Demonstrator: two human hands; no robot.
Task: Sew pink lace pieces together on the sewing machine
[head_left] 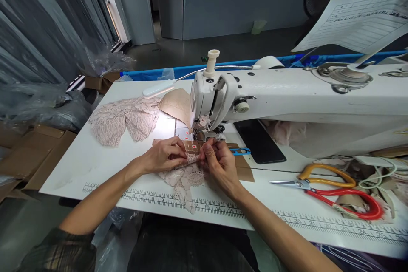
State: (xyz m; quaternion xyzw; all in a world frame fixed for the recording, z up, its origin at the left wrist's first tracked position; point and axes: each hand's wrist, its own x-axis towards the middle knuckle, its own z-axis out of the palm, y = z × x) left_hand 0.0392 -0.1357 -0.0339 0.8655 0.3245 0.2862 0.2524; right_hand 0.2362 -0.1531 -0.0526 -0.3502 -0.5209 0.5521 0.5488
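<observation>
Both my hands work on a pale pink piece of lace (185, 178) in front of the sewing machine's needle area. My left hand (165, 155) pinches the lace's upper edge from the left. From the right, my right hand (219, 161) grips the same edge, fingers curled. The loose end of the lace hangs down over the printed ruler (210, 208) near the table's front. Just behind my fingers is the presser foot of the white sewing machine (207, 97). Blue thread snips (240, 151) lie right beside my right hand.
More pink lace (127, 119) lies left of the machine, beside a beige fabric piece (177, 104). A black phone (259, 141) rests under the machine arm. Scissors with orange and red handles (344, 193) and fabric scraps lie at right. Cardboard boxes (35, 157) stand left of the table.
</observation>
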